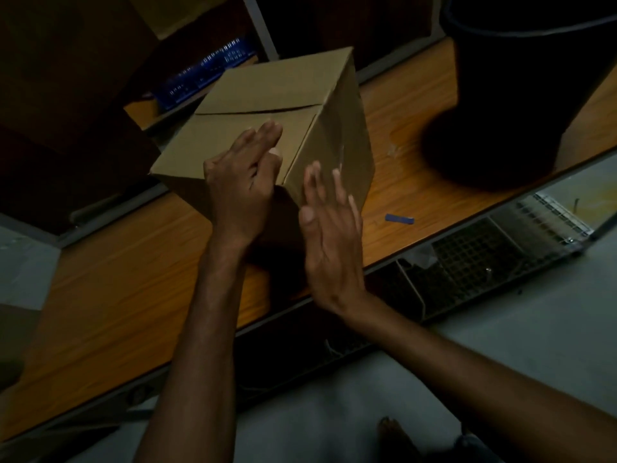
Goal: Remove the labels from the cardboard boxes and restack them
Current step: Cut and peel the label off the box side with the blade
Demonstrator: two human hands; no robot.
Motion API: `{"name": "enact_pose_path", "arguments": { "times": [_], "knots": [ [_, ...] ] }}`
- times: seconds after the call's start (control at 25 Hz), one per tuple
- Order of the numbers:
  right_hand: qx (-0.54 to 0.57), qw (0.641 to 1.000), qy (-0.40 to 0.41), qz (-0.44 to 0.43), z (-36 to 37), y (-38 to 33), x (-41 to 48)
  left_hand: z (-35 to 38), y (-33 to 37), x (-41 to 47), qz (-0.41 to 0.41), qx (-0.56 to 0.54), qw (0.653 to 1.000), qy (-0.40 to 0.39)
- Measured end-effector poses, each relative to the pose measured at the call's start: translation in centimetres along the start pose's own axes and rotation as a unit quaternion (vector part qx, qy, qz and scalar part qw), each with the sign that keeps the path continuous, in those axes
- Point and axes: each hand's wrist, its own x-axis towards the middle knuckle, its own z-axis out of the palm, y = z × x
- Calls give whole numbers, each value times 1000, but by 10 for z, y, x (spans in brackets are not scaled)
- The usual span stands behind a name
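Note:
A plain brown cardboard box [277, 105] stands on a wooden table [110, 295], its top flaps folded shut. No label shows on the faces I can see. My left hand [243, 182] rests on the near corner of the box top, fingers mostly straight, thumb tucked against the edge. My right hand [330, 235] is open with fingers spread, held flat by the box's right side face; its fingertips reach that face, though contact is unclear. A faint strip of clear tape [340, 158] shines on that side.
A large black bucket [521, 81] stands on the table to the right. A small blue object [399, 218] lies on the wood near my right hand. A blue crate [203, 75] sits behind the box. A dark grid rack [467, 262] lies below the table edge.

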Motion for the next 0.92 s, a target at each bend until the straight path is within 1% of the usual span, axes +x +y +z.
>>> {"name": "enact_pose_path", "arguments": {
  "times": [0.08,0.12,0.2,0.24,0.28,0.36,0.4,0.44,0.48,0.52,0.56,0.64,0.68,0.72,0.8,0.84,0.88,0.92],
  "knots": [
    [-26,1000,3,-16,3,7,-6,1,-4,1,17,-18,1000,5],
    [-27,1000,17,0,6,11,3,3,-7,3,26,-30,999,4],
    [-1,997,41,60,10,3,11,6,-9,5,33,-38,999,7],
    [14,996,45,69,15,0,5,6,-11,5,32,-39,999,10],
    [20,997,38,62,18,-3,-9,6,-11,4,33,-42,999,11],
    [-10,999,18,49,20,0,-26,4,-12,2,41,-50,998,13],
    [-26,997,20,66,19,8,-17,5,-11,2,40,-54,998,12],
    [-27,993,34,106,19,14,-2,6,-12,3,32,-62,997,10],
    [-16,987,39,152,15,11,9,7,-11,4,25,-63,998,9],
    [-2,985,49,167,14,9,10,7,-10,3,22,-64,998,10],
    [13,988,57,143,18,7,3,5,-10,3,26,-66,997,12],
    [13,996,33,84,22,-2,-22,4,-11,1,39,-64,997,17],
    [11,996,37,76,24,0,-23,5,-12,2,43,-66,997,12],
    [11,995,52,86,26,3,-13,6,-12,4,41,-68,997,5],
    [34,986,76,142,27,-8,11,4,-11,4,37,-65,997,0],
    [49,985,84,139,29,-12,12,2,-10,3,35,-64,997,0],
    [54,989,87,103,31,-13,0,0,-8,0,34,-60,998,-3],
    [45,994,72,68,30,-15,-15,-2,-6,-2,32,-52,998,-7]
  ]
}}
